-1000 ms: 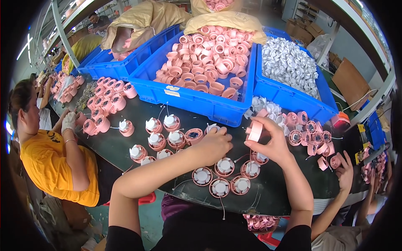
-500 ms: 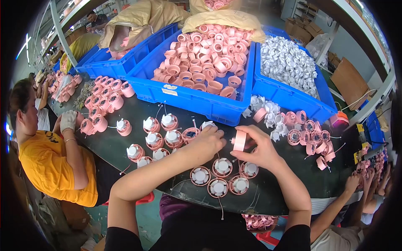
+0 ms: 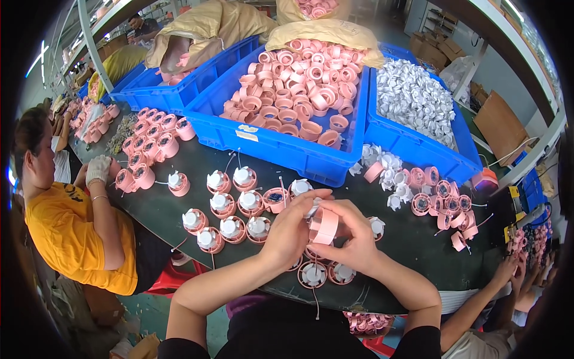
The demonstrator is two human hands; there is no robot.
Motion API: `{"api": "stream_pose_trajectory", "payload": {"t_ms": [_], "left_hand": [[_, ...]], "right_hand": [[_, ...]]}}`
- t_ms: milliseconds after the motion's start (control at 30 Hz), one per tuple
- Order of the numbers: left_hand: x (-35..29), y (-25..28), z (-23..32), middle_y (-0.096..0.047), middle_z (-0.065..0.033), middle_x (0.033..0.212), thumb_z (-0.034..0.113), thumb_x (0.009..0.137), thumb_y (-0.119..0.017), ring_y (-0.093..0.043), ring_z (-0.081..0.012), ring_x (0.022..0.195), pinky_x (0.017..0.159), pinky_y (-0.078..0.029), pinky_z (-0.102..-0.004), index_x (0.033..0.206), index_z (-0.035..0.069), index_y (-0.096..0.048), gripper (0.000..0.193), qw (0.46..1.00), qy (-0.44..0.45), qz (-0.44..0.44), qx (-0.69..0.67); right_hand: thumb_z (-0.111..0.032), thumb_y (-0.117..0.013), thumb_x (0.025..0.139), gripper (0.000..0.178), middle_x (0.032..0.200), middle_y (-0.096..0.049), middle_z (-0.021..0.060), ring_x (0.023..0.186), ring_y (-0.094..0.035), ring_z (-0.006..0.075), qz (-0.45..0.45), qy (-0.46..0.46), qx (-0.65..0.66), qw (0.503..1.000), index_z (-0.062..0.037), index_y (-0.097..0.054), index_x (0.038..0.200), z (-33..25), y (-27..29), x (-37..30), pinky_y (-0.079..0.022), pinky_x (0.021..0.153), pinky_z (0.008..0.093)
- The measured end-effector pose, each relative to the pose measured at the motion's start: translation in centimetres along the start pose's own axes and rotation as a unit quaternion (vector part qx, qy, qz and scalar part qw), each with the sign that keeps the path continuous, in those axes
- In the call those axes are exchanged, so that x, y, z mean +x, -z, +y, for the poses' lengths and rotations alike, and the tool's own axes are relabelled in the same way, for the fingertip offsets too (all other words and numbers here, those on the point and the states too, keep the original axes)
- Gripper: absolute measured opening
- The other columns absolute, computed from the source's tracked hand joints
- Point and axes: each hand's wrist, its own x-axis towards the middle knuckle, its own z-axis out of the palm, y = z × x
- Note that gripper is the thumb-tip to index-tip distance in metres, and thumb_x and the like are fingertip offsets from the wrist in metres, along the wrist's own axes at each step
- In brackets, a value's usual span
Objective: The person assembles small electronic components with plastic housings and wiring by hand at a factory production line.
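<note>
In front of my chest my two hands come together over a pink ring-shaped housing (image 3: 324,226). My right hand (image 3: 354,236) grips it between thumb and fingers, its round opening turned sideways. My left hand (image 3: 291,230) curls at the housing's left side, with a small white piece (image 3: 312,207), likely a bladed wheel, showing between its fingers. Beneath the hands, pink housings with white bladed wheels (image 3: 312,273) stand on the table, partly covered. Left of my hands is another group of housings with white wheels (image 3: 232,228). Near it sits a housing with its dark circuit board uncovered (image 3: 275,199).
Blue crates (image 3: 269,149) of pink housings and of white wheels (image 3: 412,96) line the table's far side. Loose white wheels (image 3: 391,173) and wired housings (image 3: 445,203) lie at right. A co-worker in yellow (image 3: 78,239) sits left; another person's hands (image 3: 508,269) are at right.
My left hand has drawn back from the far housings to meet the right. The pink housing has moved slightly nearer and left, and the white piece now shows beside it.
</note>
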Motion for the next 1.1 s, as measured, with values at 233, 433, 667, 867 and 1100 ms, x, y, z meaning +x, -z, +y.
{"api": "stream_pose_trajectory", "payload": {"t_ms": [233,433,667,867,1100], "left_hand": [[-0.7,-0.4,-0.8,-0.056,-0.0126,0.112,0.038,0.101,-0.027,-0.053,-0.0199,0.103,0.091,-0.044,-0.0338,0.121,0.000,-0.046,0.047,0.997,-0.035,0.042,-0.063],[-1.5,-0.5,-1.6,-0.050,-0.0061,0.107,0.023,0.099,-0.042,-0.053,-0.0132,0.098,0.086,-0.043,-0.0277,0.123,0.007,-0.043,0.029,0.988,-0.139,0.029,0.054],[-1.2,1.2,-0.4,-0.054,-0.0074,0.112,-0.005,0.086,-0.057,-0.053,-0.0181,0.111,0.096,-0.044,-0.0306,0.124,0.005,-0.046,0.041,0.993,-0.076,0.022,-0.084],[-2.1,0.0,-1.2,-0.044,-0.0144,0.136,0.009,0.096,-0.044,-0.044,-0.0222,0.124,0.103,-0.038,-0.0338,0.133,0.003,-0.040,0.037,0.993,-0.114,-0.016,-0.026],[-2.5,-0.3,-1.7,-0.035,-0.0174,0.142,0.018,0.101,-0.032,-0.036,-0.0240,0.130,0.107,-0.030,-0.0372,0.142,0.002,-0.026,0.045,0.982,-0.178,-0.046,-0.045]], "right_hand": [[-0.005,-0.081,0.062,0.062,0.110,-0.054,0.0163,0.096,-0.059,0.0228,0.064,0.097,-0.120,0.986,0.0007,-0.049,0.115,-1.3,-0.2,-0.1,-0.054,0.074,0.0304],[-0.005,-0.082,0.062,0.061,0.109,-0.054,0.0161,0.094,-0.060,0.0235,0.062,0.113,-0.107,0.986,0.0016,-0.051,0.114,-1.3,-0.2,-0.1,-0.054,0.073,0.0304],[-0.002,-0.082,0.060,0.062,0.112,-0.051,0.0176,0.098,-0.059,0.0234,0.017,0.128,-0.105,0.986,0.0019,-0.051,0.114,-1.0,-0.4,-0.4,-0.056,0.072,0.0298],[-0.001,-0.082,0.060,0.062,0.112,-0.052,0.0186,0.098,-0.059,0.0242,0.055,0.147,-0.152,0.976,0.0015,-0.051,0.114,-0.9,-0.4,-0.2,-0.057,0.068,0.0284],[0.000,-0.081,0.060,0.063,0.112,-0.052,0.0185,0.096,-0.060,0.0237,0.057,0.160,-0.167,0.971,0.0022,-0.051,0.115,-1.0,-0.1,-0.1,-0.058,0.062,0.0263]]}}
